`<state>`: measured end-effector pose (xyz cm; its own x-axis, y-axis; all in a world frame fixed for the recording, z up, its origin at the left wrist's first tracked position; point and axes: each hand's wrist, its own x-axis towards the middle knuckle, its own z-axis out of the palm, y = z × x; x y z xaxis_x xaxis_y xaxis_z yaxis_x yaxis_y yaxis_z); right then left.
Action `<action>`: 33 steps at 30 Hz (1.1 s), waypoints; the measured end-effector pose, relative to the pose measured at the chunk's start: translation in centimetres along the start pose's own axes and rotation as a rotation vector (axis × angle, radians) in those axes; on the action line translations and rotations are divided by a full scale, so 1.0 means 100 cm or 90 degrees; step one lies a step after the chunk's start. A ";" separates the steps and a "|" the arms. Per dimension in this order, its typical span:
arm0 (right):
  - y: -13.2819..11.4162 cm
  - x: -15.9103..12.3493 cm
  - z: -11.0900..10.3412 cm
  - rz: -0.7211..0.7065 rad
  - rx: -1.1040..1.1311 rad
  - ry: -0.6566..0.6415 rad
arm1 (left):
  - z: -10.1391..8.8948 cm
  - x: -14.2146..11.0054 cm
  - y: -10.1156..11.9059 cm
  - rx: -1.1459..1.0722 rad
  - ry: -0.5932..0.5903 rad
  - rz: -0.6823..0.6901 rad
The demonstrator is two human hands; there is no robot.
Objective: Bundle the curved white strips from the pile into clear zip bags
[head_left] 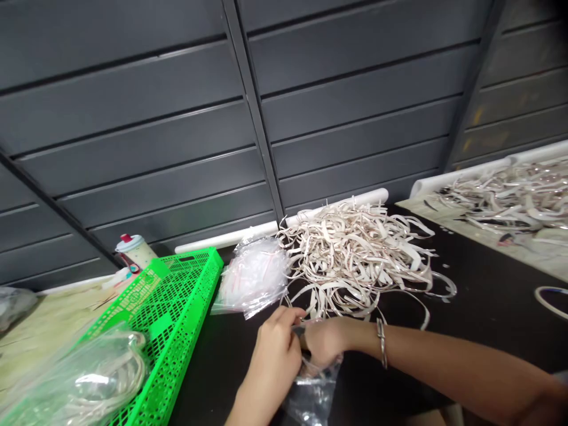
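Observation:
Over the black table, my left hand (277, 343) pinches the mouth of a clear plastic bag (313, 399). My right hand (326, 342), with a metal bracelet on its wrist, is bent down at the bag's opening, and its fingers are hidden there. Whether that hand holds anything does not show. Just beyond both hands lies a tangled heap of whitish bands (355, 254) with shiny edges. To its left is a stack of clear zip bags (255, 275) with reddish lines.
A green perforated basket (177, 343) stands at the left, with a filled clear bag (104, 376) in it. Behind it is a lidded cup (137, 251). More bands (519, 195) lie at the far right, and a single loop (544, 299) nearer. A grey panelled wall (355, 112) closes the back.

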<state>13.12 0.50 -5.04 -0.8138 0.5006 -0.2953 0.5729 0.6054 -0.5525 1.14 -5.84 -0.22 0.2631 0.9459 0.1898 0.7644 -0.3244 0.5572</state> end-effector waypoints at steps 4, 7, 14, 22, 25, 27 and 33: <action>-0.014 -0.018 -0.025 0.045 -0.182 -0.176 | -0.002 -0.008 -0.002 0.041 0.004 -0.027; -0.029 -0.043 -0.039 -0.114 -0.283 -0.082 | -0.009 -0.011 0.001 0.056 0.002 -0.043; -0.053 -0.099 -0.067 -0.289 -0.370 0.175 | -0.040 -0.014 -0.006 0.003 0.072 -0.118; -0.033 -0.088 -0.074 -0.270 -0.255 0.280 | -0.060 -0.013 -0.039 -0.348 0.077 -0.152; -0.028 -0.082 -0.068 -0.263 -0.162 0.422 | -0.062 -0.019 -0.049 -0.351 0.158 -0.109; -0.027 -0.080 -0.062 -0.245 -0.087 0.503 | -0.060 -0.026 -0.054 -0.322 0.241 -0.073; -0.008 -0.075 -0.007 -0.280 0.241 0.485 | -0.029 -0.076 -0.060 -0.433 0.324 -0.039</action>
<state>18.80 -3.27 -1.83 -0.5896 0.6253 0.5112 0.0533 0.6617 -0.7479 -7.18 -11.02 -2.65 -0.1885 0.9003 0.3923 0.2051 -0.3546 0.9123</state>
